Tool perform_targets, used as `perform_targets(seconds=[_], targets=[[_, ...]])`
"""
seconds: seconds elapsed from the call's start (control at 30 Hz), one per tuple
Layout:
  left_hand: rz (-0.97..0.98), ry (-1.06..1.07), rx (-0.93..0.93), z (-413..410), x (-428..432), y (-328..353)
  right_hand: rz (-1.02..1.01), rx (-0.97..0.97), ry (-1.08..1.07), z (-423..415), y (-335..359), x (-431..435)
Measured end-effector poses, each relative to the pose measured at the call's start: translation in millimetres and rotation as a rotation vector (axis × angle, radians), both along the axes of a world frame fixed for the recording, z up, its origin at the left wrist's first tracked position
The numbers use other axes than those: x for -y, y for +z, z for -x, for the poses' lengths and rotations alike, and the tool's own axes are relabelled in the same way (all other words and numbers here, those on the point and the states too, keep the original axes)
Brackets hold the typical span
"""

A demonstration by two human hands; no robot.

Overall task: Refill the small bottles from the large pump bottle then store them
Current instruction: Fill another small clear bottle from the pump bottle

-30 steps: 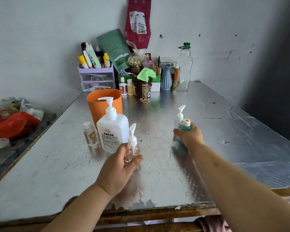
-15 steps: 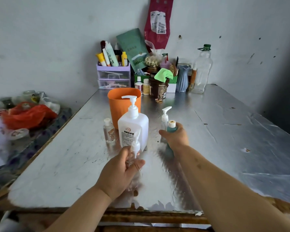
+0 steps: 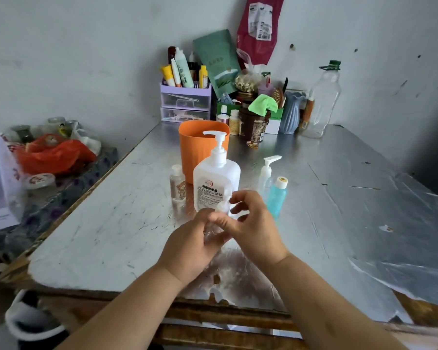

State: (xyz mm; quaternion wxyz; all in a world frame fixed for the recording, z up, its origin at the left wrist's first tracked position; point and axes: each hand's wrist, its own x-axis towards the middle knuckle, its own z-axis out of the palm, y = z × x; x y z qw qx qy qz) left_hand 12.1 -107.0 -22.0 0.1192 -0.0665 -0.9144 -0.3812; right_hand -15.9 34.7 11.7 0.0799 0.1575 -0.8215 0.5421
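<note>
Mid-frame, opening small clear bottle (image 3: 221, 210); left hand (image 3: 192, 246) wrapped round its body, right hand (image 3: 253, 231) pinching its pump top; next probably twisting off, then filling under large pump bottle (image 3: 216, 183).

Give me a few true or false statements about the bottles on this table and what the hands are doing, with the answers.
1. The left hand and the right hand both hold one small clear bottle. True.
2. The right hand holds the blue bottle. False: the blue bottle stands free on the table, to the right of the hands.
3. The orange cup stands behind the large pump bottle. True.
4. The large pump bottle lies on its side. False: it stands upright, pump on top.
</note>
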Motion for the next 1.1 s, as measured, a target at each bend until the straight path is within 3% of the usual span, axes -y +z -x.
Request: perform_targets(seconds=[0.13, 0.27, 0.4, 0.53, 0.63, 0.77, 0.87, 1.0, 1.1], targets=[[0.027, -0.009, 0.017, 2, 1, 0, 0.095, 0.104, -0.013, 4, 3, 12], [-0.053, -0.044, -0.002, 4, 4, -3, 0.395, 0.270, 0.226, 3, 2, 8], [-0.081, -0.065, 0.000, 4, 3, -4, 0.344, 0.205, 0.090, 6, -2, 7], [-0.089, -0.064, 0.005, 5, 3, -5, 0.417, 0.290, 0.217, 2, -2, 8], [-0.103, -0.086, 0.009, 5, 4, -6, 0.347, 0.231, 0.144, 0, 1, 11], [-0.092, -0.082, 0.003, 6, 4, -7, 0.372, 0.262, 0.196, -4, 4, 12], [-0.064, -0.097, 0.000, 6, 4, -7, 0.286, 0.214, 0.077, -1, 2, 14], [-0.066, -0.077, 0.014, 7, 6, -10, 0.465, 0.283, 0.183, -3, 7, 13], [-0.053, -0.106, -0.001, 6, 4, -8, 0.262, 0.251, 0.152, -4, 7, 13]])
